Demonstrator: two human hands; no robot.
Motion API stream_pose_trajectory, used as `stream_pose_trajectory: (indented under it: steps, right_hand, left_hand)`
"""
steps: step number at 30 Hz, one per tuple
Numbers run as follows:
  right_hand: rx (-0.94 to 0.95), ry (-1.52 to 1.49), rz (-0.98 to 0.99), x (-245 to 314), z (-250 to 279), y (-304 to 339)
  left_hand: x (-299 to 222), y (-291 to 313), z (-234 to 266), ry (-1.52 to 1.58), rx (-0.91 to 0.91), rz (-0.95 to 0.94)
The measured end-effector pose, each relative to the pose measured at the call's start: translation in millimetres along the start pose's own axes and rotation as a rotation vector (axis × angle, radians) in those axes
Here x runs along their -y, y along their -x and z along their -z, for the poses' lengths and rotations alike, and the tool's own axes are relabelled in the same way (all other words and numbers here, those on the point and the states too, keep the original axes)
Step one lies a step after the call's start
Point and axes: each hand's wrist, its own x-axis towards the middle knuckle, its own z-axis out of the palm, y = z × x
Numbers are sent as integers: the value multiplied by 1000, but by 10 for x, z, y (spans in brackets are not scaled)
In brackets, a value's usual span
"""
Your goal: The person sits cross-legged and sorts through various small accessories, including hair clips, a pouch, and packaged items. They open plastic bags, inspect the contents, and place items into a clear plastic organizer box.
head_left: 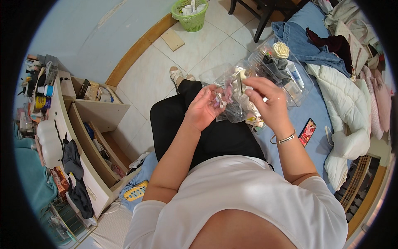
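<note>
My left hand (204, 108) is cupped palm up above my lap, its fingers curled around a few small white and clear pieces (220, 100) whose kind I cannot make out. To its right, my right hand (268, 97) pinches a slim silver-coloured piece (239, 83) between thumb and fingers; it looks like a small metal clip. Under and behind the hands, a clear plastic tray (236, 115) holds several pale small things. A larger clear plastic box (299, 99) adjoins it on the bed, with dark cloth, a tube and a cream rose ornament (281, 50) in it.
On the blue bedsheet lies a phone (307, 132) with its screen lit, near a white quilt (338, 103) and piled clothes. A drawer unit (93, 137) stands open at the left, its top crowded. Farther off are a green basket (190, 20) and a dark chair (262, 27).
</note>
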Motion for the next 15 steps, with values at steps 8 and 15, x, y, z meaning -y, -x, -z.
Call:
stream_pose_trajectory:
  steps: [8,15]
  right_hand:
    - [-33,-601,-494,-87,86,-47]
    - [-125,-1048,-635,-259,73,-39]
  left_hand:
    - [-8,21,-76,36,-27,-12]
    - [-42,25,-51,55,5,-44]
